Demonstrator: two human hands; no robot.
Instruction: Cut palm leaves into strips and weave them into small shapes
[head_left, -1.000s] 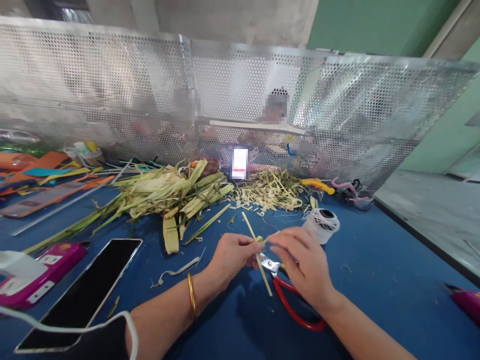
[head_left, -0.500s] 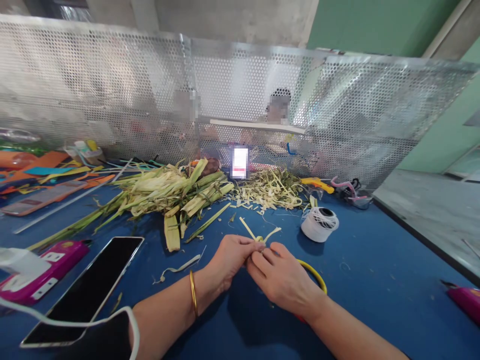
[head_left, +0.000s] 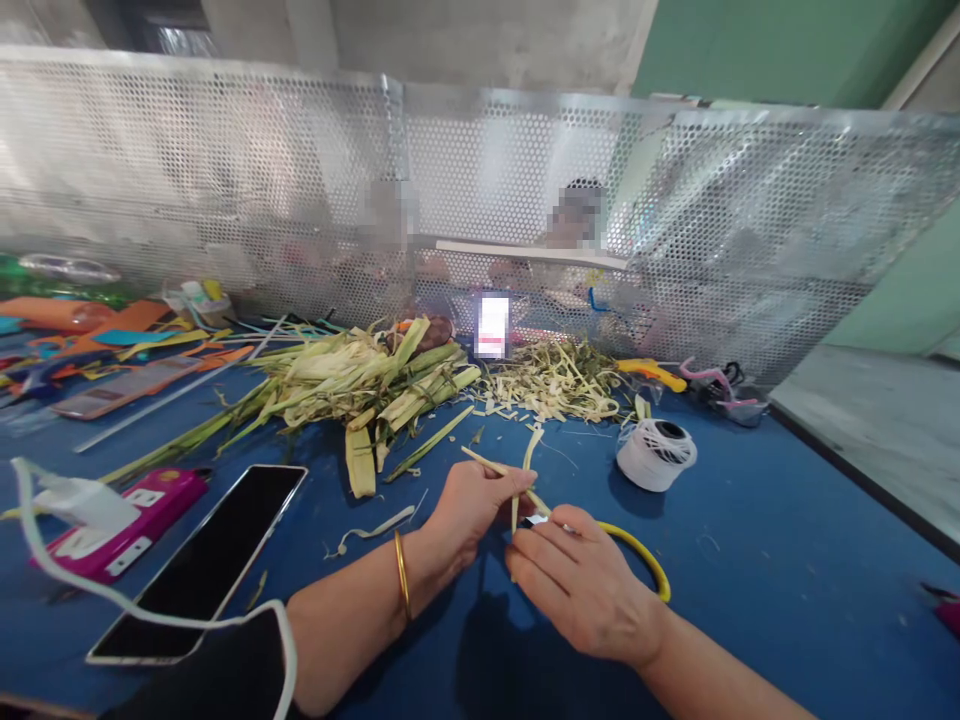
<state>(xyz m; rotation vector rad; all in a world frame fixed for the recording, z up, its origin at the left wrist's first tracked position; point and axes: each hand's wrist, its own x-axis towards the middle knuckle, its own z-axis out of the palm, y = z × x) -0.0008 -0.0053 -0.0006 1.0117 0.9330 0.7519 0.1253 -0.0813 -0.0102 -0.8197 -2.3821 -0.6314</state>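
Note:
My left hand pinches several narrow pale-green plant strips that cross at its thumb and fingertips. My right hand is close beside it, fingers curled and closed on the lower end of a strip; its fingertips are partly hidden. Between the hands a small shiny piece shows, too covered to name. A yellow curved loop comes out from behind my right hand, and I cannot tell whether the hand holds it. A loose pale strip lies left of my left hand.
Beyond my hands lie a heap of leaves and stalks, a pile of thin scraps and a white thread spool. To the left are a phone and a purple power strip with a looping cable. A perforated metal screen stands behind.
The strips between my fingers have shifted and now cross more openly. My right hand has moved slightly down from the left fingertips, and the shiny piece now shows. The view has turned slightly left.

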